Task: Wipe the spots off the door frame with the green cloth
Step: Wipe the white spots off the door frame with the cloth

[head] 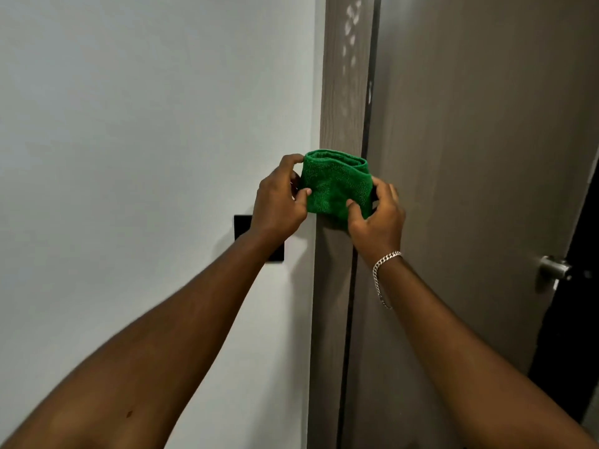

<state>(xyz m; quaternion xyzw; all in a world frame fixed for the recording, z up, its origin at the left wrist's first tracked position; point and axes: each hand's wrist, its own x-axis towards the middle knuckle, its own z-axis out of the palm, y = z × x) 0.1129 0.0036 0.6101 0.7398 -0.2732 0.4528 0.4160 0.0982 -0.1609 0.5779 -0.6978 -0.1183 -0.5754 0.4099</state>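
Head view: both my left hand (278,202) and right hand (377,215) pinch the folded green cloth (335,186) in front of the door frame (343,118). Pale spots (351,30) above look untouched; I judge wiping hasn't begun.

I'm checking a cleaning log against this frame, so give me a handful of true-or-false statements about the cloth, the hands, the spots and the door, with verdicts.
1. Both hands hold the green cloth. True: the left hand and right hand grip its sides.
2. The cloth is spread out flat. False: it is folded into a thick pad.
3. The pale spots lie above the cloth on the door frame. True.
4. The cloth is rubbing over the spots. False: it is well below them.
5. A bracelet is on the left wrist. False: it is on the right wrist.
6. A metal door handle shows at the right. True.
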